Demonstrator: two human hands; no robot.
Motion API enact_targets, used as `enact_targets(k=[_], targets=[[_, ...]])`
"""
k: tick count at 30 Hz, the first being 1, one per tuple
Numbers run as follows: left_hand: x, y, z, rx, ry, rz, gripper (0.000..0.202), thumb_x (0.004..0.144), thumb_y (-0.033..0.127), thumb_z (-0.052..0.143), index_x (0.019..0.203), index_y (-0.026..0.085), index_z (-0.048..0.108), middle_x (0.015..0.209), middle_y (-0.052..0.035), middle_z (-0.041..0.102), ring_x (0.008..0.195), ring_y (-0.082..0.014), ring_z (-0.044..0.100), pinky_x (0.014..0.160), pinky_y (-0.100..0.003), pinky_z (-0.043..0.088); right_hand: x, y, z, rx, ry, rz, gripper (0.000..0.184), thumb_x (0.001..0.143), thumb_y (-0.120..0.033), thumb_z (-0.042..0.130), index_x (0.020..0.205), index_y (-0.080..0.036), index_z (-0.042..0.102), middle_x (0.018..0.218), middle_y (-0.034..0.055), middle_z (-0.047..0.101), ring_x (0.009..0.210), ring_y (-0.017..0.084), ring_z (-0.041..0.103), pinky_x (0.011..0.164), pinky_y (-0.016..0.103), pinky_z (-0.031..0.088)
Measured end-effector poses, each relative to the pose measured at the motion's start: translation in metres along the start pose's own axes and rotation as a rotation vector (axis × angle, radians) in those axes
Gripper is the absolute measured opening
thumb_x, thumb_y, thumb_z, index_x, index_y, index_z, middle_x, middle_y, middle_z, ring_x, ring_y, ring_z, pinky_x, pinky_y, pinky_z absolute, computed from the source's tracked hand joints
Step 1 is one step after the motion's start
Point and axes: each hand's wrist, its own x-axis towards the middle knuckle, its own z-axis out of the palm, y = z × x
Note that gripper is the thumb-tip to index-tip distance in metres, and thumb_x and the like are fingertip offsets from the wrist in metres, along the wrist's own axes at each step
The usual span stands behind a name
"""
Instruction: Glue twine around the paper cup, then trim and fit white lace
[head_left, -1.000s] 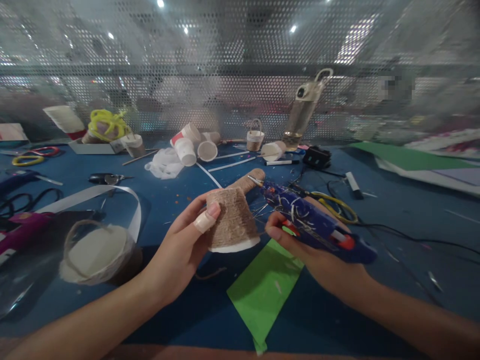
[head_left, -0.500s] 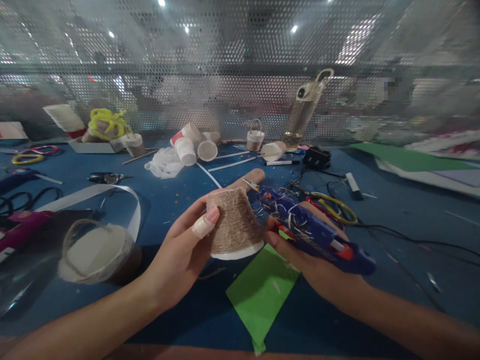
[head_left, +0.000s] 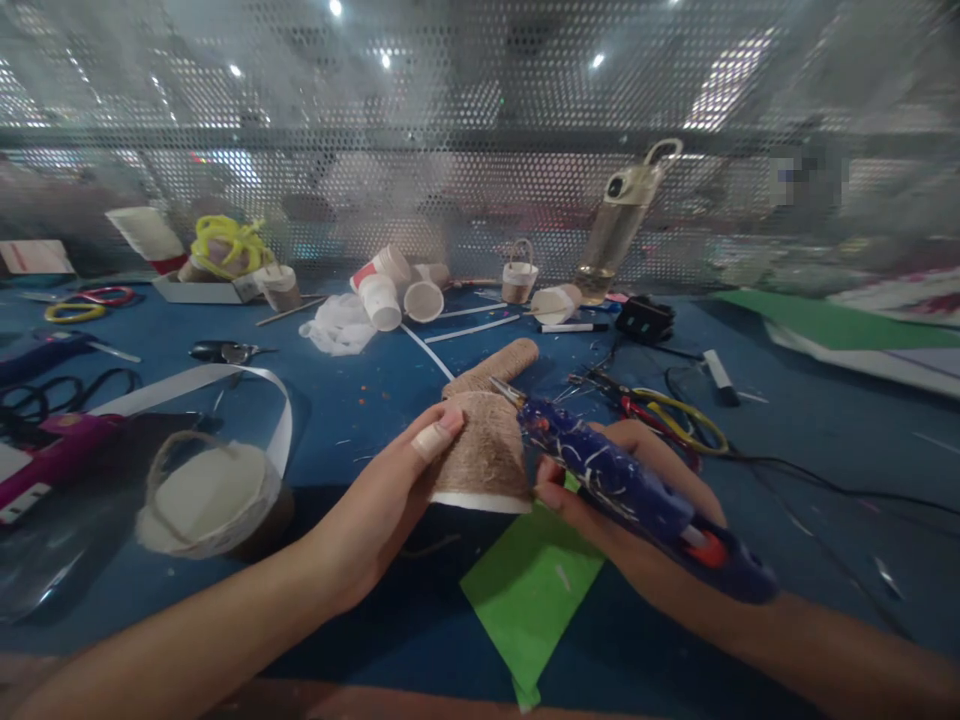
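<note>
Just beyond the green sheet (head_left: 529,600), the left hand (head_left: 386,510) is half curled, grasping the twine-wrapped cup (head_left: 484,450) with its bandaged thumb against the side. Beyond the sheet's right edge, the right hand (head_left: 611,532) wraps around the blue glue gun (head_left: 619,482).

Twine-wrapped cup (head_left: 489,452) beside glue gun (head_left: 611,480)

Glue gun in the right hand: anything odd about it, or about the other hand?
Yes. Pale, stringy strands cling to the blue glue gun, probably dried glue, so its barrel looks messy. The left hand has a pale wrap around its thumb, perhaps a bandage. No damage stands out on the twine-wrapped cup.
</note>
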Motion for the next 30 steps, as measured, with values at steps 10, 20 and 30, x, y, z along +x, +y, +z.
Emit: enact_targets(k=[10, 20, 30], targets=[[0.001, 0.004, 0.002, 0.029, -0.008, 0.003, 0.044, 0.096, 0.039, 0.060, 0.134, 0.017, 0.063, 0.130, -0.0117, 0.070, 0.121, -0.0307, 0.064, 0.107, -0.041, 0.045, 0.003, 0.001, 0.000, -0.029, -0.006, -0.001, 0.021, 0.087, -0.017, 0.073, 0.098, -0.028, 0.060, 0.089, -0.0046, 0.066, 0.070, 0.011, 0.063, 0.064, 0.021, 0.055], [-0.007, 0.014, 0.012, -0.017, -0.090, 0.031, 0.051, 0.093, 0.031, 0.062, 0.141, 0.016, 0.058, 0.132, -0.0132, 0.069, 0.129, -0.0355, 0.059, 0.112, -0.048, 0.042, 0.008, 0.000, -0.004, 0.065, -0.135, -0.104, 0.020, 0.088, -0.009, 0.065, 0.095, -0.025, 0.057, 0.099, -0.0010, 0.064, 0.092, 0.015, 0.064, 0.082, 0.028, 0.054], [-0.008, 0.010, 0.004, -0.008, -0.034, 0.022, 0.040, 0.089, 0.031, 0.069, 0.126, 0.016, 0.070, 0.111, -0.0112, 0.078, 0.114, -0.0322, 0.069, 0.103, -0.042, 0.050, 0.012, 0.006, -0.003, -0.103, -0.031, -0.055, 0.015, 0.089, -0.011, 0.062, 0.089, -0.026, 0.059, 0.101, 0.0009, 0.063, 0.086, 0.017, 0.064, 0.077, 0.031, 0.055]])
